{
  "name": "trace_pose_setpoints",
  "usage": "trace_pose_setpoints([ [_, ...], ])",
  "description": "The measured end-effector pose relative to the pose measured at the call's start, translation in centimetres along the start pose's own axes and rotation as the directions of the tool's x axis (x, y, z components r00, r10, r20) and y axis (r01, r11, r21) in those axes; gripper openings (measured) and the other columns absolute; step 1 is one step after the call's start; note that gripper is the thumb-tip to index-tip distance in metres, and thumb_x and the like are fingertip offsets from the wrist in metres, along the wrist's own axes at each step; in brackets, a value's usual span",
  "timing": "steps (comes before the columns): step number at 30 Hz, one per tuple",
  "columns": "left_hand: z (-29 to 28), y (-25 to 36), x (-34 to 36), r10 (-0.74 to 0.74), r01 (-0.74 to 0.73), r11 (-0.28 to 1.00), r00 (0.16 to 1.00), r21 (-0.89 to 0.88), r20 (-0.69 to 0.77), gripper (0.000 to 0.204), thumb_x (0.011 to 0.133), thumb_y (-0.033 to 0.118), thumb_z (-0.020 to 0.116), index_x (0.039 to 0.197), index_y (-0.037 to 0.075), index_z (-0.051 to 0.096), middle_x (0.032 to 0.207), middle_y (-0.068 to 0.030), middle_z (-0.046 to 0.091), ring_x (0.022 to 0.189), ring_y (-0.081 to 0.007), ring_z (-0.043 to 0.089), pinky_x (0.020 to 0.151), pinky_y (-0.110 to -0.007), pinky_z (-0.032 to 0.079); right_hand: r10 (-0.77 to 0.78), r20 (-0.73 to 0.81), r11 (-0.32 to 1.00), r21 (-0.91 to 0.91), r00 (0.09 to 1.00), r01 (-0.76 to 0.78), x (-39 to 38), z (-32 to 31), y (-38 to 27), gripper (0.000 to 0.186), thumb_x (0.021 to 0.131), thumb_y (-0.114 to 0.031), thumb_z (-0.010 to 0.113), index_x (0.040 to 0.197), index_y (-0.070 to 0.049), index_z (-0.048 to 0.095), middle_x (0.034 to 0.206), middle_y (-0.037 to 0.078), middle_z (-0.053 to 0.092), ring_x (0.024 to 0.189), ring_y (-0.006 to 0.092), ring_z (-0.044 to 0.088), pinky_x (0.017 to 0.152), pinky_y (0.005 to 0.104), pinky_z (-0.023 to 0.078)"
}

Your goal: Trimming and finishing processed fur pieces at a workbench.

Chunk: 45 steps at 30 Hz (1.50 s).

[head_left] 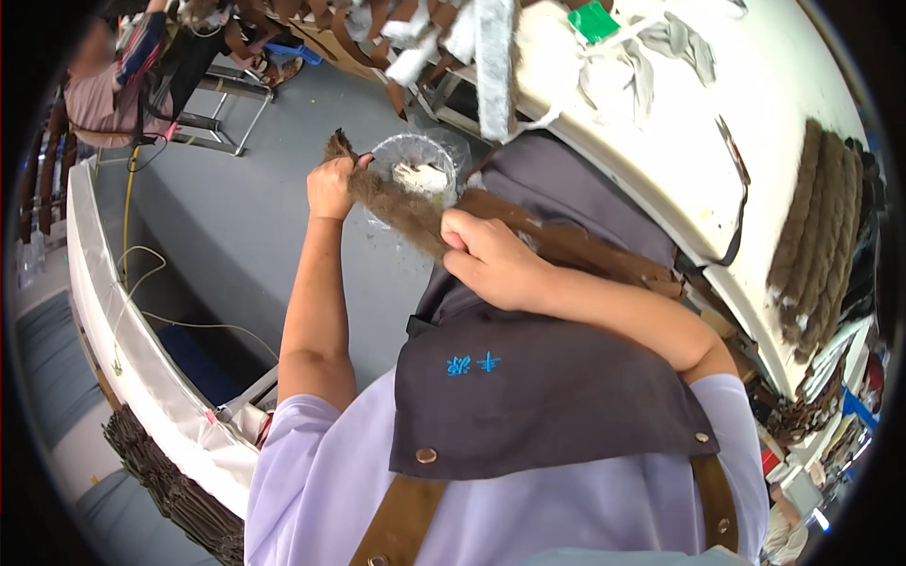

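Observation:
A strip of brown fur (396, 209) is stretched between my two hands, in front of my apron. My left hand (330, 189) is closed round its far left end, where a short tuft pokes out above the fist. The nearer end is gripped in my right hand (493, 259), fingers curled tight. From beside the right hand a flat brown strip, leather-like (576, 247), runs across my lap to the right; whether it joins the fur is hidden. Below the fur stands a round bin with a clear plastic liner (412, 143), pale scraps inside.
To the right a white table (651, 151) holds grey gloves (681, 47), a green piece (593, 21), scissors-like tool (733, 151) and brown fur strips (813, 241). Grey and brown strips (494, 75) hang ahead. Another person (118, 90) sits far left, beyond a white-edged bench (109, 274).

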State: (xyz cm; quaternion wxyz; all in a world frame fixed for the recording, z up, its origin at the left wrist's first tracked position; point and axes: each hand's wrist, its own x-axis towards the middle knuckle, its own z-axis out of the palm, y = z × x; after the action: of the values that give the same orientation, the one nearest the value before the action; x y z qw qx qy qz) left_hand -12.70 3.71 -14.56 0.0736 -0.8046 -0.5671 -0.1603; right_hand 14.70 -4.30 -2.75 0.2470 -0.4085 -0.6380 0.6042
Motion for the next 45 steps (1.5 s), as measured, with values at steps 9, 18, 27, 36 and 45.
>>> trace_pose_setpoints([
  [9, -10.3, -2.2, -2.3, -0.244, 0.253, 0.967, 0.953, 0.029, -0.181, 0.028, 0.070, 0.018, 0.071, 0.059, 0.004, 0.050, 0.061, -0.0159, 0.055, 0.055, -0.0363, 0.052, 0.051, -0.040, 0.043, 0.150, -0.184, 0.987, 0.081, 0.971, -0.138, -2.9, -5.6, -1.8, 0.021, 0.078, -0.003, 0.060, 0.076, -0.005, 0.039, 0.056, 0.001, 0.037, 0.053, 0.0049, 0.035, 0.046, 0.0229, 0.032],
  [18, -14.6, 13.6, 3.2, 0.002, -0.013, 0.967, 0.999, -0.253, -0.045, 0.056, 0.056, 0.008, 0.073, 0.109, -0.001, 0.055, 0.089, -0.0113, 0.063, 0.074, -0.0266, 0.060, 0.064, -0.034, 0.047, -0.434, 0.007, 0.761, -0.532, 0.901, 0.371, -0.1, -4.4, -6.4, 0.054, 0.068, -0.020, 0.074, 0.106, 0.001, 0.041, 0.101, 0.019, 0.051, 0.083, 0.0387, 0.054, 0.072, 0.0417, 0.046],
  [27, -11.4, 10.7, 1.8, 0.133, 0.364, -0.554, 0.927, -0.749, 0.352, 0.059, 0.083, 0.035, 0.059, 0.127, 0.001, 0.039, 0.110, -0.0124, 0.056, 0.103, -0.0260, 0.055, 0.094, -0.042, 0.040, 0.173, -0.197, 0.884, -0.400, 0.965, -0.240, -7.2, -11.2, -2.0, 0.045, 0.082, -0.008, 0.058, 0.123, 0.000, 0.041, 0.118, 0.021, 0.051, 0.105, 0.0359, 0.053, 0.088, 0.0372, 0.041],
  [36, -2.7, -5.3, -7.5, -0.163, 0.235, -0.908, 0.562, -0.346, 0.811, 0.045, 0.092, 0.037, 0.046, 0.116, -0.001, 0.047, 0.117, -0.0111, 0.055, 0.103, -0.0190, 0.055, 0.084, -0.030, 0.048, 0.030, -0.263, 0.925, -0.357, 0.964, -0.126, -11.6, -12.5, 0.0, 0.047, 0.070, 0.010, 0.048, 0.116, -0.002, 0.052, 0.116, 0.014, 0.056, 0.110, 0.0299, 0.052, 0.094, 0.0332, 0.040],
  [45, -3.0, -5.4, -10.7, -0.506, 0.806, 0.573, 0.204, 0.150, 0.838, 0.028, 0.086, 0.031, 0.056, 0.099, 0.007, 0.060, 0.098, -0.0115, 0.061, 0.082, -0.0237, 0.061, 0.072, -0.034, 0.050, -0.049, -0.282, 0.902, -0.425, 0.958, -0.079, -11.5, -12.2, -0.9, 0.060, 0.056, 0.015, 0.038, 0.109, -0.004, 0.058, 0.103, 0.010, 0.062, 0.069, 0.0241, 0.049, 0.069, 0.0303, 0.043],
])
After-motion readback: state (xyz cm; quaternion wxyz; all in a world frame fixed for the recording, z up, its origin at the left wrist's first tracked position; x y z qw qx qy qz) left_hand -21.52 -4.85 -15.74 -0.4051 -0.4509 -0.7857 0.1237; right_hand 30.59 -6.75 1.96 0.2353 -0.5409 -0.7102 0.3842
